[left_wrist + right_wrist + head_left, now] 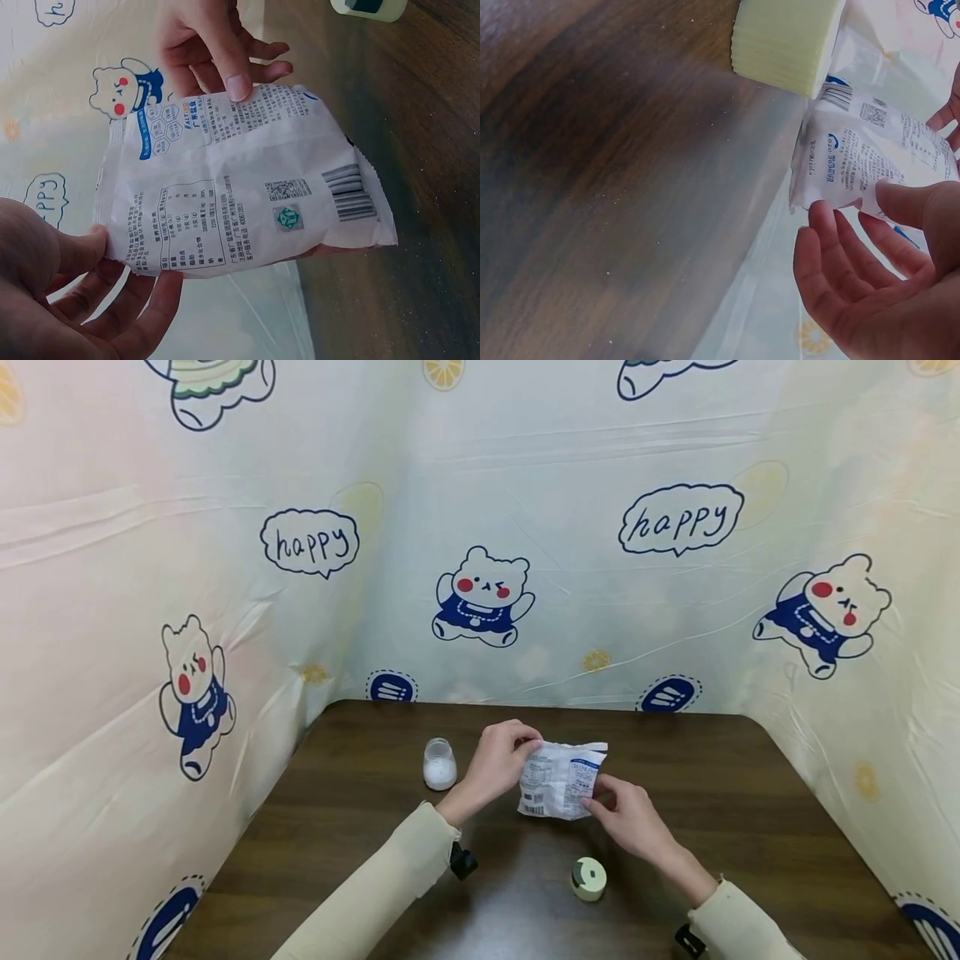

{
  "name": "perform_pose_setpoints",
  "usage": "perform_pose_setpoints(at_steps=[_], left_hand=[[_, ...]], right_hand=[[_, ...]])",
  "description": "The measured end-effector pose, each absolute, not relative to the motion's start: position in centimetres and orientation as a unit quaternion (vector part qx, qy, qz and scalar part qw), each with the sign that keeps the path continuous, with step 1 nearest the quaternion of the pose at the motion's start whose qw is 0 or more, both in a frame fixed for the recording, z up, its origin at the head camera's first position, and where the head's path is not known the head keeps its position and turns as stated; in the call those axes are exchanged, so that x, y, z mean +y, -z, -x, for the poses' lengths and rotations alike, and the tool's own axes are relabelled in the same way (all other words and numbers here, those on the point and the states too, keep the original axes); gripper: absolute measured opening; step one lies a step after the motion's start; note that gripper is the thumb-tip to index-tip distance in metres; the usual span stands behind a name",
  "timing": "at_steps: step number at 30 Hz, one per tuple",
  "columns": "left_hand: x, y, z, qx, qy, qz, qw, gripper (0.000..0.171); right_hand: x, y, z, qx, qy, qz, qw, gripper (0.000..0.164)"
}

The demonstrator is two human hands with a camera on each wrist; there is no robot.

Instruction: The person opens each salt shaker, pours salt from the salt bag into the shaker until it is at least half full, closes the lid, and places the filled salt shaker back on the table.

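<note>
A white printed bag of salt (553, 783), with a barcode and blue lettering, is held upright above the table between both hands. My left hand (497, 762) pinches its upper left corner, with the thumb on the printed face in the left wrist view. On the opposite side, my right hand (634, 820) grips the bag's edge, thumb in front and fingers behind. To the left of the left hand stands an uncapped glass jar (439, 770) with white contents. A pale yellow-green lid (588, 878) with ribbed sides sits on the table, nearer than the bag.
The dark wooden table (337, 843) has rounded far corners, and small white specks dot its surface in the right wrist view. A pale curtain (570, 452) printed with cartoon bears surrounds it at the back and sides.
</note>
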State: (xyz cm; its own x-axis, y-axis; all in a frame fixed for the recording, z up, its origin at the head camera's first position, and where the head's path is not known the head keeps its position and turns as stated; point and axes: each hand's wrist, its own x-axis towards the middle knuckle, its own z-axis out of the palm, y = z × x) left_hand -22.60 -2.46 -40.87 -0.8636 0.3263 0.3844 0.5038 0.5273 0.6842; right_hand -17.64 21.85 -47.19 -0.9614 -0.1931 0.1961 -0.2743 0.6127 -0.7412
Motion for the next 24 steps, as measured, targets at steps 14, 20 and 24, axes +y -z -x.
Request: perform_pose_setpoints(at_steps=[14,20,24], left_hand=[[-2.1,41.6,22.9,-0.864,0.429,0.247,0.088,0.01],[-2.8,42.4,23.1,-0.862,0.436,0.255,0.05,0.013],[-3.7,43.6,23.2,-0.873,0.412,0.259,0.009,0.026]], right_hand=[[22.2,47.5,17.9,-0.901,-0.415,-0.116,0.045,0.01],[22.3,47.6,17.9,-0.904,-0.412,-0.106,0.039,0.012],[22.3,47.9,17.8,-0.907,-0.403,-0.115,0.041,0.007]])
